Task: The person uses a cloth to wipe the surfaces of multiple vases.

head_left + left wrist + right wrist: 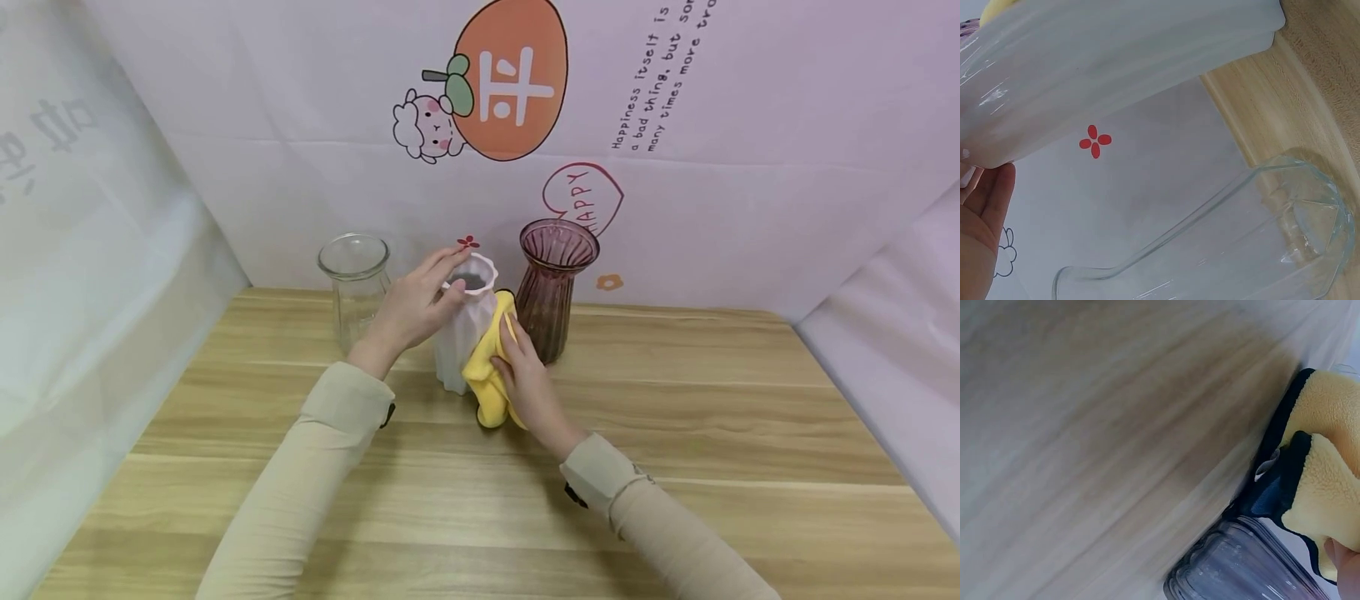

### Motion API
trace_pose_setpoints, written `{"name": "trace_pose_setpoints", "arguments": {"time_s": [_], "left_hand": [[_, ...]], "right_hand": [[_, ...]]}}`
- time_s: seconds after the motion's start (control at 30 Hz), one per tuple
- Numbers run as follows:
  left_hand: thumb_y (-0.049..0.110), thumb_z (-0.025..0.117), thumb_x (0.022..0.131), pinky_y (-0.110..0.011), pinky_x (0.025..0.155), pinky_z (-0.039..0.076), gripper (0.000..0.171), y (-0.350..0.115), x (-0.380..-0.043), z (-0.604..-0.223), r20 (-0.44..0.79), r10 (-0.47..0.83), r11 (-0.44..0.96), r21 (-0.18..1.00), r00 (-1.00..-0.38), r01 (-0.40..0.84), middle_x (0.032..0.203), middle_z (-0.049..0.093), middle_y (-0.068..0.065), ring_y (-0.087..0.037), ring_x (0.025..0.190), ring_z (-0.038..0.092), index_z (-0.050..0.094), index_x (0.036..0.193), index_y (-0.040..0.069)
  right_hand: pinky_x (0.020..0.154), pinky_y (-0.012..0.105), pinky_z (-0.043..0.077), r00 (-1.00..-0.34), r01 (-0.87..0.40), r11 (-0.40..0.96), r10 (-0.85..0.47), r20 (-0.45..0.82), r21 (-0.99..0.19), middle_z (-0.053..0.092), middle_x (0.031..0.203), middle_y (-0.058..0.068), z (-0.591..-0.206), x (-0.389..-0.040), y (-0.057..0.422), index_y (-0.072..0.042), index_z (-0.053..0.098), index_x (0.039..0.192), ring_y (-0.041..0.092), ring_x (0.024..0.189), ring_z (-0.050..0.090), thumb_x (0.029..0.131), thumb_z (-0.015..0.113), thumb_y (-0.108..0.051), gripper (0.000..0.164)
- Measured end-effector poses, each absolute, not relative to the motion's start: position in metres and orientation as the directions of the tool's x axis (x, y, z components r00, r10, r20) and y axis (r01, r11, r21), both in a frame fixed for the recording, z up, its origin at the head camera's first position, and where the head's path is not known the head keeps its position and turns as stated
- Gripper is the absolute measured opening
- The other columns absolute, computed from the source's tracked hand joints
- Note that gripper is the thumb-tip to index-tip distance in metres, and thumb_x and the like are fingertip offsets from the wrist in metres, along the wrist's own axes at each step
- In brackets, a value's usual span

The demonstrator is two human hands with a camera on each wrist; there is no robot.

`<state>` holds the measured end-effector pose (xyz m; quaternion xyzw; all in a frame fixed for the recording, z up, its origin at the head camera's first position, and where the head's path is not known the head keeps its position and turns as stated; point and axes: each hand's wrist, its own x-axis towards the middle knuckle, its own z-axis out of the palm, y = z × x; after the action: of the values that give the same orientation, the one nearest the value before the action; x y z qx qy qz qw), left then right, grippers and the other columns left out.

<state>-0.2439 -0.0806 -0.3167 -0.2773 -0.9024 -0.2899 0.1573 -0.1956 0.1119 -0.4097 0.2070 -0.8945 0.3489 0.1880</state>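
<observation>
A white fluted vase [453, 354] stands upright on the wooden table. Around its upper rim my left hand [408, 310] holds it, thumb at the near side and fingers along the far side. My right hand [529, 385] grips a yellow cloth [486, 367] against the vase's right side, the cloth's lower end hanging near the tabletop. In the right wrist view the cloth [1329, 494] shows a dark edging, with a fingertip [1346, 569] on it. The left wrist view has the white vase's glossy side [1116, 69] beside my left fingers [999, 197].
A clear glass vase [352, 304] stands to the left, close to my left forearm. On the right, just behind the cloth, is a purple ribbed glass vase [546, 312]. A printed white backdrop [300, 183] rises behind the wooden table [675, 433].
</observation>
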Motion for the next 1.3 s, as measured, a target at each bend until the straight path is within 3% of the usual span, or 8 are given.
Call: {"name": "trace_pose_setpoints", "arguments": {"time_s": [0.23,0.6,0.73,0.9,1.0,1.13,1.3], "left_hand": [[0.046,0.026,0.092,-0.054,0.096,0.049,0.064,-0.0805,-0.2431,-0.3165,0.430,0.420,0.671,0.445,-0.799,0.593,0.149,0.043,-0.006,-0.037,0.124,0.054,0.041,0.145,0.015],[0.035,0.028,0.092,-0.052,0.097,0.048,0.058,-0.0821,-0.2425,-0.3155,0.427,0.409,0.676,0.452,-0.807,0.582,0.150,0.042,-0.005,-0.037,0.124,0.054,0.041,0.145,0.016],[0.039,0.028,0.092,-0.053,0.096,0.049,0.059,-0.0826,-0.2429,-0.3157,0.433,0.418,0.676,0.440,-0.799,0.592,0.150,0.043,-0.006,-0.037,0.122,0.055,0.041,0.145,0.015],[0.059,0.026,0.092,-0.052,0.092,0.051,0.070,-0.0831,-0.2438,-0.3154,0.420,0.435,0.680,0.426,-0.797,0.596,0.151,0.041,-0.006,-0.035,0.113,0.061,0.039,0.146,0.015],[0.062,0.037,0.091,-0.053,0.093,0.051,0.072,-0.0826,-0.2437,-0.3144,0.400,0.434,0.689,0.429,-0.807,0.584,0.152,0.039,-0.006,-0.036,0.116,0.059,0.037,0.147,0.017],[0.052,0.053,0.089,-0.054,0.096,0.049,0.069,-0.0813,-0.2430,-0.3130,0.377,0.419,0.704,0.439,-0.826,0.558,0.152,0.039,-0.007,-0.037,0.121,0.056,0.037,0.147,0.018],[0.053,0.060,0.086,-0.054,0.099,0.047,0.073,-0.0796,-0.2429,-0.3119,0.347,0.398,0.714,0.464,-0.849,0.525,0.153,0.038,-0.006,-0.036,0.126,0.052,0.037,0.147,0.020]], "right_hand": [[0.104,0.049,0.044,-0.878,-0.456,0.701,-0.253,0.406,-0.549,0.037,0.148,0.026,-0.4148,-0.1949,0.1181,0.002,0.037,0.144,0.042,0.131,0.045,0.094,0.056,-0.005,0.055],[0.102,0.050,0.046,-0.881,-0.456,0.728,-0.288,0.375,-0.512,0.036,0.148,0.026,-0.4156,-0.1969,0.1201,0.002,0.036,0.145,0.041,0.131,0.045,0.094,0.056,-0.008,0.055],[0.102,0.049,0.047,-0.877,-0.460,0.740,-0.292,0.381,-0.490,0.038,0.147,0.026,-0.4160,-0.1970,0.1202,0.002,0.037,0.144,0.041,0.130,0.046,0.094,0.056,-0.008,0.054],[0.100,0.048,0.048,-0.879,-0.457,0.750,-0.299,0.371,-0.478,0.037,0.147,0.026,-0.4164,-0.1966,0.1210,0.001,0.037,0.145,0.041,0.129,0.047,0.094,0.056,-0.008,0.055],[0.096,0.047,0.051,-0.879,-0.457,0.758,-0.306,0.365,-0.466,0.037,0.147,0.026,-0.4171,-0.1966,0.1216,0.000,0.037,0.145,0.042,0.127,0.049,0.094,0.057,-0.007,0.055],[0.092,0.046,0.053,-0.881,-0.456,0.762,-0.313,0.356,-0.459,0.037,0.148,0.025,-0.4178,-0.1968,0.1220,-0.001,0.037,0.146,0.041,0.122,0.053,0.094,0.057,-0.007,0.055],[0.093,0.046,0.052,-0.885,-0.451,0.761,-0.314,0.343,-0.467,0.036,0.149,0.024,-0.4185,-0.1971,0.1225,-0.002,0.036,0.146,0.041,0.123,0.052,0.095,0.056,-0.007,0.055]]}}
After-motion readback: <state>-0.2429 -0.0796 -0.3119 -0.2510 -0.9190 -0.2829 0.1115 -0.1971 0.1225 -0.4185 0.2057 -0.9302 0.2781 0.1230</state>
